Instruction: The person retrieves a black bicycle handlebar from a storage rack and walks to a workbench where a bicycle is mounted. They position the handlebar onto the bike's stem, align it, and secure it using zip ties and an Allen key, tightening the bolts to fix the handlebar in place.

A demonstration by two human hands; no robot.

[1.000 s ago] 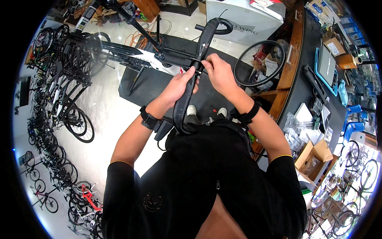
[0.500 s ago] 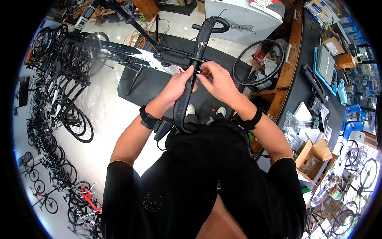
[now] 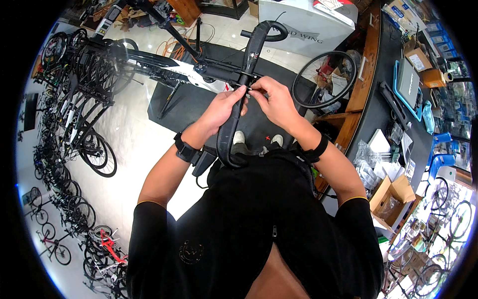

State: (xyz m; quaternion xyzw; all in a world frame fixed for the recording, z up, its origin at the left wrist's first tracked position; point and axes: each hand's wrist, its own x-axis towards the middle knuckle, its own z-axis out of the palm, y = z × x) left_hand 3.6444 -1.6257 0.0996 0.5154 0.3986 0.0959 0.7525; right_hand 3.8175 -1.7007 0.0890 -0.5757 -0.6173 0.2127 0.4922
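Note:
Black drop handlebars (image 3: 253, 50) stand in front of me on a white and black bike frame (image 3: 184, 70). Near the stem, my left hand (image 3: 223, 108) is wrapped round the bar, its thumb pressed on top. My right hand (image 3: 272, 101) is just across from it, thumb and forefinger pinched at a small dark part (image 3: 250, 91) beside the bar. Fingers mostly cover that part, so its kind does not show. The near drop of the bar curves down toward my waist.
A black mat (image 3: 194, 102) lies under the bike. To the right, a loose wheel (image 3: 324, 78) leans by a wooden-fronted workbench (image 3: 362, 70) with an open cardboard box (image 3: 393, 198) on it. A large grey carton (image 3: 303, 25) stands ahead. Several bikes (image 3: 94, 144) line the left side.
The fingers of my right hand have shifted slightly and closed more tightly together by the bar. My left hand keeps its place on the handlebars.

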